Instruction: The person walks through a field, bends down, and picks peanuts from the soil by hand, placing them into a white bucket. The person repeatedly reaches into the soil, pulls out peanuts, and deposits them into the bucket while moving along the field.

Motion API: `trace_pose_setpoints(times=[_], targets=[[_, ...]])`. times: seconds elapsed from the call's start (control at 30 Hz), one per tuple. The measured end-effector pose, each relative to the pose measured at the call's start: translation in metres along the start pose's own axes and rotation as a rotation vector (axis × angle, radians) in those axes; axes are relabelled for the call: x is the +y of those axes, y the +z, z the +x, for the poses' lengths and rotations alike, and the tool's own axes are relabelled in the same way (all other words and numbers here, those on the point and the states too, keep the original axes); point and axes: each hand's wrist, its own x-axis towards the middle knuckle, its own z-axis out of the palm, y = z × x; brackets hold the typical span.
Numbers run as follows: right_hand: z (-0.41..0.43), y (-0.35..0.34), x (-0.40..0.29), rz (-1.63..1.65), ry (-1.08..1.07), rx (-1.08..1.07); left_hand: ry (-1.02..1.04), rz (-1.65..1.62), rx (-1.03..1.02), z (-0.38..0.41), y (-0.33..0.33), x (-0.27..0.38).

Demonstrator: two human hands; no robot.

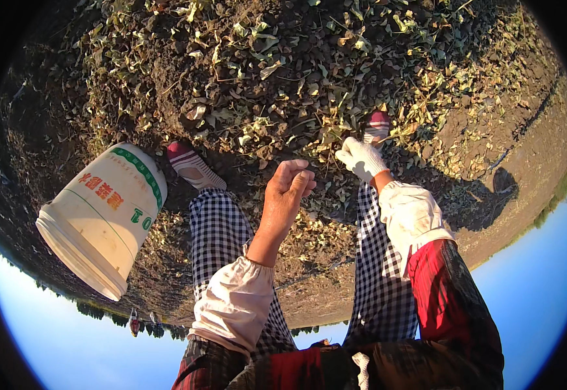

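My left hand is bare and held above the ground between my legs, its fingers curled in; nothing shows in them. A white knitted glove covers my right hand, which is low by my right foot, fingers bent down beside dry leaves and stems. Its fingertips are hidden, so I cannot tell whether it grips a stem. Dark soil strewn with withered leaves lies before me. To my left stands a white plastic bucket bearing red and green writing, its contents not visible.
My feet, in striped maroon-toed footwear, stand apart on the soil. Checked trousers cover my legs. A dark thin line, perhaps a hose, runs along the ground at right. Distant people appear at the lower left.
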Motion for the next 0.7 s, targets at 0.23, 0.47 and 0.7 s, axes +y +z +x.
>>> trace_pose_setpoints(times=[0.23, 0.47, 0.7], targets=[[0.008, -0.023, -0.069, 0.262, -0.271, 0.447, -0.009, -0.080, -0.033, -0.003, 0.000, 0.008], [0.014, -0.102, -0.179, 0.151, -0.606, 0.470, 0.033, -0.179, -0.021, -0.009, -0.013, 0.022], [0.007, -0.110, -0.262, 0.261, -0.409, 0.236, 0.090, -0.245, -0.014, -0.014, -0.029, 0.047]])
